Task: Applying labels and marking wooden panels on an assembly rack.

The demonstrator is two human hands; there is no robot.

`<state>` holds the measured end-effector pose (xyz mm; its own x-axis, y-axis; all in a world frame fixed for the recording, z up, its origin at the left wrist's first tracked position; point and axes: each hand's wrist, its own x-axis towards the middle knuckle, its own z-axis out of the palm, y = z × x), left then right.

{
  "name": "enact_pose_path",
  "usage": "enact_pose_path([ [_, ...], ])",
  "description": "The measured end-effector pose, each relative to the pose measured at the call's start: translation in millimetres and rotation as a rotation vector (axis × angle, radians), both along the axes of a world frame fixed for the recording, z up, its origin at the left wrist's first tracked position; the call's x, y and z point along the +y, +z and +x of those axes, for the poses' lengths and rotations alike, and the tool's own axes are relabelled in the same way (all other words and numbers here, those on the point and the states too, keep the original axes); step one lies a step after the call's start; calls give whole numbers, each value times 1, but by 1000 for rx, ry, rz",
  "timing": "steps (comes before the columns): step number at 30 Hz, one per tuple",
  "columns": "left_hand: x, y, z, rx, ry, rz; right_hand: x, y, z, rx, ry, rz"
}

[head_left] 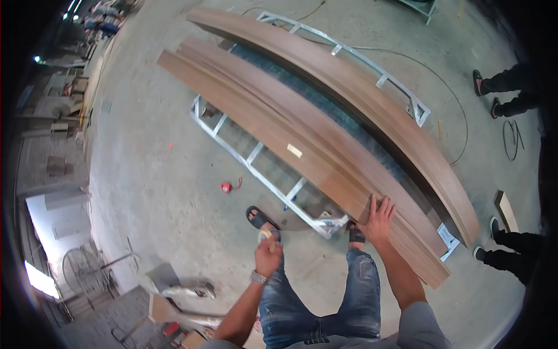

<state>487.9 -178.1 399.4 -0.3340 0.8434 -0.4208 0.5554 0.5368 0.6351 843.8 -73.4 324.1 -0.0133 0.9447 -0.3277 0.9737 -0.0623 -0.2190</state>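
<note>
My left hand (267,258) is closed around a small yellowish roll of tape (265,235), held out over my left foot; the fingers cover part of it. My right hand (379,220) lies with its fingers stretched over the near end of a long brown wood-grain profile (256,116). A short cream strip (294,150) sits on that profile's face. Beyond it, another wood-grain piece (325,70) runs alongside, with a dark mottled surface (325,99) showing in the gap. Both pieces rest across a pale metal frame (254,152).
A red tape measure (226,187) lies on the concrete floor left of the frame. A cable (459,110) curves beyond the far piece. At the right stand other people's legs (511,250), near a short board (506,211). A large fan (84,270) is at the lower left.
</note>
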Motion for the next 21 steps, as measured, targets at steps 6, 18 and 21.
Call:
enact_pose_path([
  [6, 294, -55, -143, 13, -264, 360, 49, -8, -73, -11, -40, 44],
  [18, 503, -83, -167, 470, -1189, 398, 78, -9, -85, -61, 51, -16],
  [21, 469, -98, -163, 352, -510, 521, 79, -11, -79, -11, 17, -61],
])
